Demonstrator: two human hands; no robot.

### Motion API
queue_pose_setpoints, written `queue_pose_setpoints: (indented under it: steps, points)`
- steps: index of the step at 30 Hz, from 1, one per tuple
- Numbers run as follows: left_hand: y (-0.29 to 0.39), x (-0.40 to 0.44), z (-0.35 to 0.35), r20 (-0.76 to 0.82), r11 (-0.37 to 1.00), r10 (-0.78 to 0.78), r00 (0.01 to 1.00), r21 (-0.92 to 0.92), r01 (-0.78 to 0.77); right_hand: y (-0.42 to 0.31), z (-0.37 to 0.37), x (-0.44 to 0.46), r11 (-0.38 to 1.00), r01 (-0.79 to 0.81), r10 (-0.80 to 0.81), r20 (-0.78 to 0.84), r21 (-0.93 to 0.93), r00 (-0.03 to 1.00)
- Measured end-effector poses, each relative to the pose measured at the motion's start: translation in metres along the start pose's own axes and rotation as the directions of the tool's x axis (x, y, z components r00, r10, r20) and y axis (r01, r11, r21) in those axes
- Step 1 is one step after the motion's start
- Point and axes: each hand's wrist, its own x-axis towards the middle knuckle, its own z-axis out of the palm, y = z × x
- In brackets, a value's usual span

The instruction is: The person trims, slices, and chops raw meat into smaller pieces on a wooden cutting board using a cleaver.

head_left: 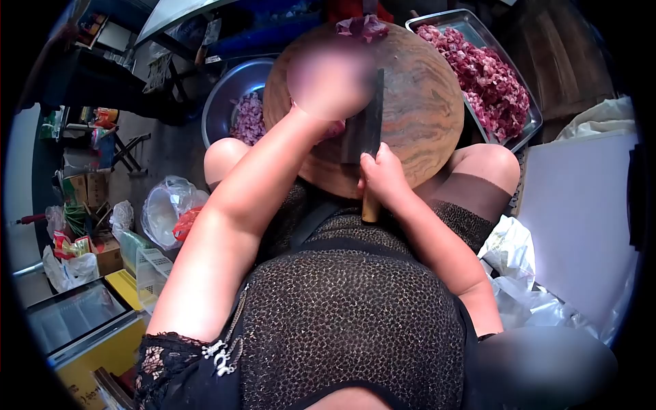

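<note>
The right hand (385,176) is closed in a grip on a cleaver (370,126), with the end of its wooden handle (371,208) sticking out below the fist, toward the person's lap. The blade runs forward from this hand, over a round wooden chopping block (427,89) that sits in front of the torso, between the knees. The left hand (331,78) reaches farther forward, over the left part of the block and just beside the blade; it is blurred out, so whether its fingers are clenched, loose or around something cannot be told. Some dark red meat (332,131) shows by the left wrist, partly hidden by the forearm and close to the blade. Ahead of both hands, at the far edge of the block, lies a dark reddish piece (362,29). To the left of the left hand, near the block, a round metal bowl (217,102) holds small pinkish pieces (248,117). Beyond the block, forward and to the right of the right hand, a rectangular metal tray (535,121) holds a large heap of cut red meat (482,75). Well to the left of the right hand, past the left forearm, are a clear plastic bag (164,212) and a red bag (190,222). To the right of the right forearm are a white bag (510,251) and a broad pale surface (581,212).
</note>
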Motion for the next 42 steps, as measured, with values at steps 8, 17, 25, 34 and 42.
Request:
queue_pose_setpoints:
  steps: [8, 17, 25, 34, 42]
  points:
    - [-0.037, 0.072, 0.001, 0.025, 0.98, -0.053, 0.998, 0.193, 0.047, 0.0, -0.023, 0.007, 0.997, -0.028, 0.027, -0.006, -0.074, 1.0]
    - [-0.086, 0.029, 0.001, 0.227, 0.577, -0.41, 0.884, -0.686, 0.444, -0.004, -0.04, -0.002, 0.997, 0.059, -0.059, -0.001, -0.05, 0.998]
    - [-0.082, 0.004, 0.003, 0.031, 0.729, -0.282, 0.959, -0.643, 0.235, -0.046, -0.047, 0.05, 0.986, 0.059, -0.033, 0.164, -0.154, 0.986]
    - [-0.089, 0.012, 0.01, 0.186, 0.77, -0.097, 0.978, -0.608, 0.192, -0.102, -0.004, 0.167, 0.74, 0.352, -0.333, 0.142, -0.574, 0.932]
    - [-0.103, 0.0, 0.005, 0.227, 0.382, -0.346, 0.91, -0.852, 0.357, -0.084, -0.047, 0.17, 0.743, 0.274, -0.439, -0.136, -0.611, 0.888]
